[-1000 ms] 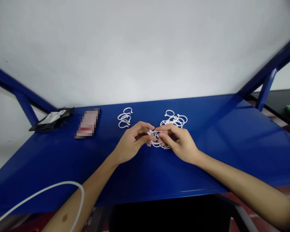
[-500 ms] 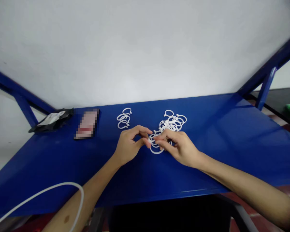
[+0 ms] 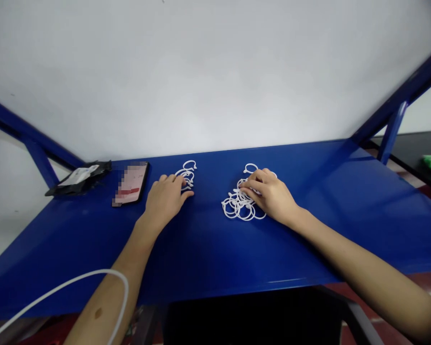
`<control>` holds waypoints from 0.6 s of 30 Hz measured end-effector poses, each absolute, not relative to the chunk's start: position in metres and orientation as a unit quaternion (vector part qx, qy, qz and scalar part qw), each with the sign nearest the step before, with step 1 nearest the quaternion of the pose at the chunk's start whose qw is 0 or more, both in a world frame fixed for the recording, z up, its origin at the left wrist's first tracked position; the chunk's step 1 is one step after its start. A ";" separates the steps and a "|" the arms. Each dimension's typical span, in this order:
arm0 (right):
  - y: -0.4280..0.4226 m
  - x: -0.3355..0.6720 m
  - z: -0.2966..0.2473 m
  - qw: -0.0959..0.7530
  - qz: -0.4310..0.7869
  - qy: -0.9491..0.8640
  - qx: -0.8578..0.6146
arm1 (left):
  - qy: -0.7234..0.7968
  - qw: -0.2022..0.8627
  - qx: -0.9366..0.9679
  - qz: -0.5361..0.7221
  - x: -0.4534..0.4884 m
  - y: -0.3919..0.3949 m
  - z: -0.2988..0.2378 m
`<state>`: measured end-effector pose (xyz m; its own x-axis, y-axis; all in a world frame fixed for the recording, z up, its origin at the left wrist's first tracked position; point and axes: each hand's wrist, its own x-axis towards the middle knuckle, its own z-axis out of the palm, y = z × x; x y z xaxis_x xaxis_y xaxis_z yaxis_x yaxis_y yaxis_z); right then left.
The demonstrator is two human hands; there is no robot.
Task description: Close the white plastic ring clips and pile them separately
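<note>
Two heaps of white plastic rings lie on a blue table point(image 3: 326, 211). My left hand point(image 3: 165, 199) reaches to the small left heap of rings point(image 3: 187, 173), its fingertips touching it with fingers curled; what they hold, if anything, is hidden. My right hand point(image 3: 269, 194) rests on the larger right heap of rings point(image 3: 240, 207), fingers bent and pinching down among the rings near its far side.
A phone point(image 3: 130, 183) lies left of the small heap, and a black packet with a white label point(image 3: 79, 176) sits at the table's far left. A white cable point(image 3: 57, 287) curves across the near left. Blue frame struts rise at both sides against the white wall.
My hands were together at the middle working one ring. They have parted: the left moved to the small left heap, the right moved back onto the large heap.
</note>
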<state>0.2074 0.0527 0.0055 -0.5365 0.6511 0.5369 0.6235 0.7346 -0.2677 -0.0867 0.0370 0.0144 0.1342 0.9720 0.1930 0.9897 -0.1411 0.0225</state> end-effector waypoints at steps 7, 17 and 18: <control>0.053 0.208 0.008 0.322 -0.015 -0.873 -0.367 | -0.618 -0.084 -0.762 -0.172 -0.070 0.028 0.021; 0.020 0.190 0.019 0.373 0.231 -0.855 -0.276 | -0.397 -0.516 -0.688 -0.321 -0.039 0.004 0.039; 0.018 0.189 0.019 0.366 0.270 -0.842 -0.290 | -0.393 -0.521 -0.683 -0.328 -0.038 0.004 0.037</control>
<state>0.1888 0.0183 0.0191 -0.5642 0.6857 0.4599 0.2899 0.6860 -0.6673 -0.0376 0.0041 0.0366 0.4762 0.8785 0.0378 0.1955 -0.1477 0.9695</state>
